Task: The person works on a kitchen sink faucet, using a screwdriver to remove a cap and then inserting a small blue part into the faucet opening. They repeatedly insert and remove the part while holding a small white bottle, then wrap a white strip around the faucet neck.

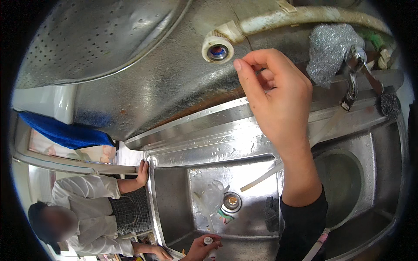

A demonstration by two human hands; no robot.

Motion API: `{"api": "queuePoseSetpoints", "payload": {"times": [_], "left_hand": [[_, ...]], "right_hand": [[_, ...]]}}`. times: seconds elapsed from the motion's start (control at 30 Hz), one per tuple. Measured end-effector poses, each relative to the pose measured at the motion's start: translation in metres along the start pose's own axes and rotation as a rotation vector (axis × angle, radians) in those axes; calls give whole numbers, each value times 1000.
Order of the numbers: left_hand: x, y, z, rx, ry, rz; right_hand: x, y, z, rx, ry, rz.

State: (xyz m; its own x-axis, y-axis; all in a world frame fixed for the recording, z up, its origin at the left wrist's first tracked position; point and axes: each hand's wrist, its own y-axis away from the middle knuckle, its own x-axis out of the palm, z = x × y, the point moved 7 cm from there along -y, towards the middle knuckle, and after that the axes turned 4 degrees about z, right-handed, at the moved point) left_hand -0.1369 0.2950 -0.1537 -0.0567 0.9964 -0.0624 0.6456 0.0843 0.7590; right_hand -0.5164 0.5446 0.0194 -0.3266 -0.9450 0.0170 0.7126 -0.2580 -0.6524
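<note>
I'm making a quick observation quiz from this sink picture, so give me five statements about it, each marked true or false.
1. The left hand holds a small white container. True.
2. The right hand holds the blue cloth. False: the cloth is at the far left, well apart from that hand.
3. Crumpled clear plastic lies in the sink, left of the drain. True.
4. The white hose ends in a square fitting. False: its end fitting is round.
5. A co-worker's hand is at the left edge of the sink. True.
</note>
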Motion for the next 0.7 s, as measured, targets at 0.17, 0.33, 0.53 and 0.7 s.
{"api": "queuePoseSetpoints", "payload": {"times": [0.17,0.33,0.53,0.7], "left_hand": [[-7,-1,1,27,-16,29],[-24,2,16,-92,46,-4],[-40,5,13,-39,145,56],[-64,11,3,76,258,78]], "right_hand": [[15,-10,15,67,112,54],[22,-19,37,-45,495,19],[32,-22,57,-54,830,40],[42,-18,70,-158,1015,10]]}}
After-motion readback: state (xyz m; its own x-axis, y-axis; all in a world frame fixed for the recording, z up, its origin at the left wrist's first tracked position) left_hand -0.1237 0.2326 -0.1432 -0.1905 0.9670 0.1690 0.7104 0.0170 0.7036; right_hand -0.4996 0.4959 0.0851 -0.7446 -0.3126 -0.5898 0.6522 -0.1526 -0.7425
